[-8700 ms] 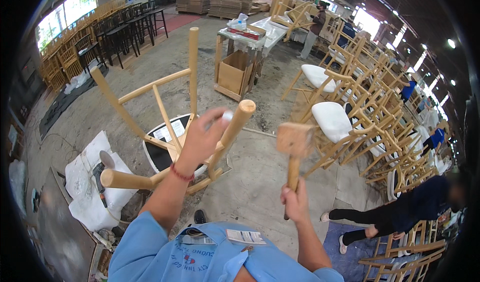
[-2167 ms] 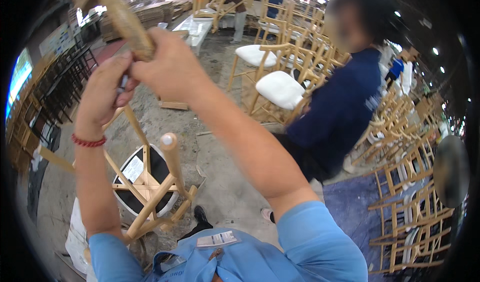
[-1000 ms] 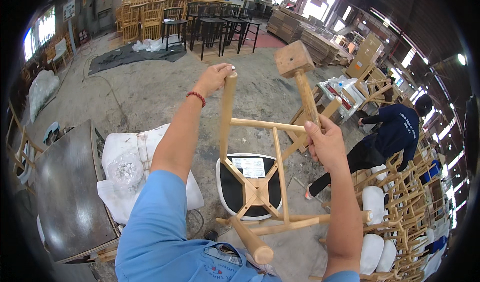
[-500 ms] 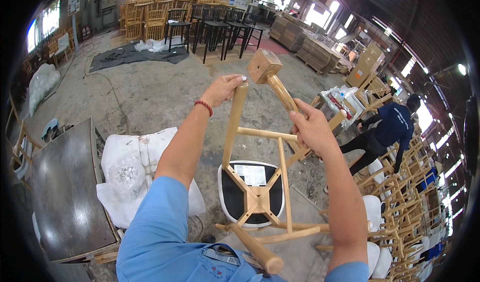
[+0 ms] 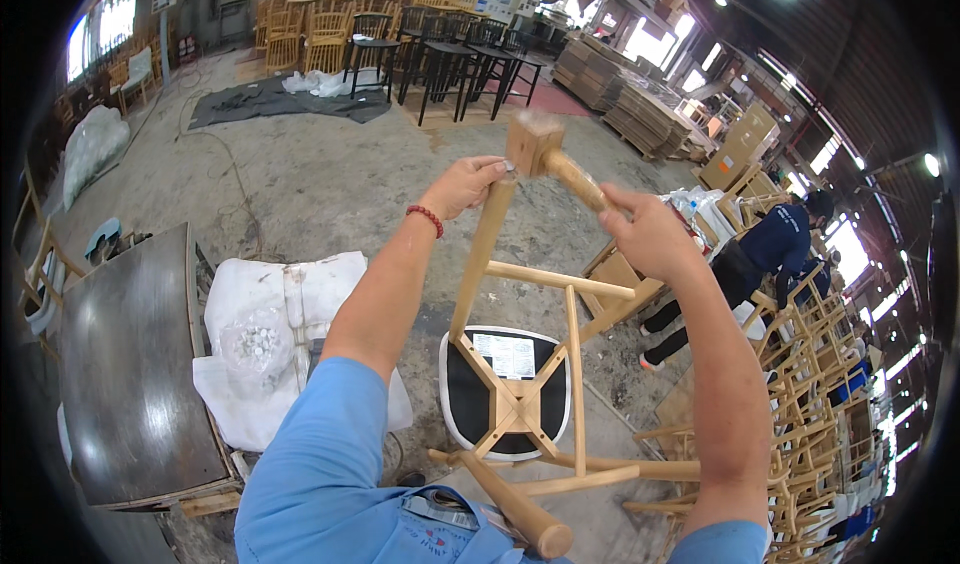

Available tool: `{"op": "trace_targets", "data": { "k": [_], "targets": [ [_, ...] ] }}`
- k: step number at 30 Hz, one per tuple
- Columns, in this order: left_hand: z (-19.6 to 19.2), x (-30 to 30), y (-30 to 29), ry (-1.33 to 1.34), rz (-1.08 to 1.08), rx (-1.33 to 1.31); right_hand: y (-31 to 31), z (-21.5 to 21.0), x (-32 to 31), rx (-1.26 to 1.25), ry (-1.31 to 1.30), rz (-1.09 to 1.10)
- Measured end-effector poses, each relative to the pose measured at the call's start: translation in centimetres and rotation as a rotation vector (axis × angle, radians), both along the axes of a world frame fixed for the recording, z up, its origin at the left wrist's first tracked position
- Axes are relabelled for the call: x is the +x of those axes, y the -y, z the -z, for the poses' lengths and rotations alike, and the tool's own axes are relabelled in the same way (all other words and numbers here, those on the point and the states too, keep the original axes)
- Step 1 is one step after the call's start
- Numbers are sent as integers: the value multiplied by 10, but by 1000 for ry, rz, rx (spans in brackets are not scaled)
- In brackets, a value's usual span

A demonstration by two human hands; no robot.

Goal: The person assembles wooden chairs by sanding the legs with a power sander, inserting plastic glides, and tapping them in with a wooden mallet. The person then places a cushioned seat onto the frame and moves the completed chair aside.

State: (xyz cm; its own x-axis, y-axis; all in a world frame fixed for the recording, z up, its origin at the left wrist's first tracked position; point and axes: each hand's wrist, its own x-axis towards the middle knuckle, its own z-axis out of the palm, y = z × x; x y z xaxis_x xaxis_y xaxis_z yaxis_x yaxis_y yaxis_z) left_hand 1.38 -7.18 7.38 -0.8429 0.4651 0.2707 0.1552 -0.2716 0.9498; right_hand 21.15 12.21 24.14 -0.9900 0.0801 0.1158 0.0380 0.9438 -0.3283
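Note:
An upside-down wooden chair (image 5: 480, 259) stands before me, its black seat underside (image 5: 543, 354) bearing a white label. At the top end of one leg, my left hand (image 5: 465, 186) pinches a small white foot glide (image 5: 509, 167). My right hand (image 5: 650, 232) is wrapped round the handle of a wooden mallet (image 5: 532, 149). The mallet's block head is beside the leg tip, close to my left fingertips; whether it touches the glide I cannot tell. Motion blurs the top of the head.
On the left, a clear bag of small white pieces (image 5: 255, 347) lies on white padding (image 5: 325, 274) beside a dark tabletop (image 5: 135, 374). A co-worker (image 5: 775, 239) bends over many chairs (image 5: 800, 394) at right. Black stools (image 5: 440, 59) and cardboard stacks (image 5: 640, 114) stand farther back.
The mallet head has come down and closer to the leg tip, its handle now nearer level. My left hand still pinches the glide there. The co-worker has bent lower.

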Motion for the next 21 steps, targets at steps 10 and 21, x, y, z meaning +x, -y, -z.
{"op": "trace_targets", "data": {
  "k": [10, 21],
  "targets": [
    [50, 10, -7, 144, -31, 289, 8, -98, 29, -693, -835, -237],
    [86, 27, -34, 219, -287, 293, -56, -8, 99, -525, -40, 198]
  ]
}}
